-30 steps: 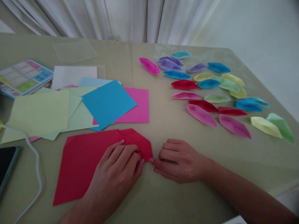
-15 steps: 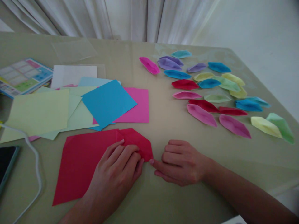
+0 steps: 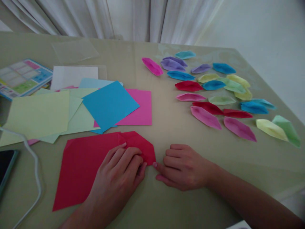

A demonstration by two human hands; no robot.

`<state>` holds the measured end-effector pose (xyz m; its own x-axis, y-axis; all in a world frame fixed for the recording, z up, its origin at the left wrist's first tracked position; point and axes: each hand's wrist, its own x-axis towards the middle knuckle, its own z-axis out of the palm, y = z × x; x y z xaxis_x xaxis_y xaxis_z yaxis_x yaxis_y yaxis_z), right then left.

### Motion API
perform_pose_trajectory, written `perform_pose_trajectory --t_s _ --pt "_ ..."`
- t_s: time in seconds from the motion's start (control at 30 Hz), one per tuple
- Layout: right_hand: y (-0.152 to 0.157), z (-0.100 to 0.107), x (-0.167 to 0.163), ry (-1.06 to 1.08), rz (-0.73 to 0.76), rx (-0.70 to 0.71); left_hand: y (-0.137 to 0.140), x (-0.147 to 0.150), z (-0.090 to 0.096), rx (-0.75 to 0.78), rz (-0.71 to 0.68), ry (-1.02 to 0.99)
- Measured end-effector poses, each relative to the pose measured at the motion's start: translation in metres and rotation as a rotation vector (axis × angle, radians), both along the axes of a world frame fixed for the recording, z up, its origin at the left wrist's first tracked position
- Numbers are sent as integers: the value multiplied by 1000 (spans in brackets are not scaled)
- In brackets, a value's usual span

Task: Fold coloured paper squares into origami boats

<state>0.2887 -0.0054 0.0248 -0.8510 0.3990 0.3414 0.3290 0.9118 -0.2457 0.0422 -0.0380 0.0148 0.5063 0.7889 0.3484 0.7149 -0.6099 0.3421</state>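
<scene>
A small folded red paper (image 3: 140,140), with angled corners at its right end, lies partly over a larger flat red sheet (image 3: 78,171). My left hand (image 3: 121,175) rests on both, its fingers bent and closed on the folded piece, holding it against the table; the part under the fingers is hidden. My right hand (image 3: 183,167) is to the right with most fingers curled in. Its index fingertip meets the lower right corner of the folded red paper, and nothing shows inside its curled fingers.
Coloured sheets, among them a blue square (image 3: 111,106), a pink sheet (image 3: 140,108) and a pale yellow sheet (image 3: 38,113), overlap at left. Several folded paper boats (image 3: 206,117) lie at right. A white cable (image 3: 37,171) and a phone (image 3: 6,165) are at the left edge.
Almost nothing differs. The right hand's curled fingers and thumb have shifted very slightly left; the left hand and the folded red paper stay in place.
</scene>
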Motion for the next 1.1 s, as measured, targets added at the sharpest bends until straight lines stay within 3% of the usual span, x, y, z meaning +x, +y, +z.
perform_pose_trajectory --t_s 0.2,0.33,0.63,0.87,1.1 --pt "-8 3 -1 -74 -90 -99 -1 -7 1 -31 -22 19" --pt "-10 4 -1 -90 -109 -131 -10 -16 5 30 -132 104" --pt "-13 8 -5 -137 -143 -126 -41 -16 11 100 -145 379" --pt "-14 8 -5 -137 -137 -126 -44 0 8 46 -16 410" --pt "-15 8 -4 -153 -147 -127 -43 -16 12 68 12 462"
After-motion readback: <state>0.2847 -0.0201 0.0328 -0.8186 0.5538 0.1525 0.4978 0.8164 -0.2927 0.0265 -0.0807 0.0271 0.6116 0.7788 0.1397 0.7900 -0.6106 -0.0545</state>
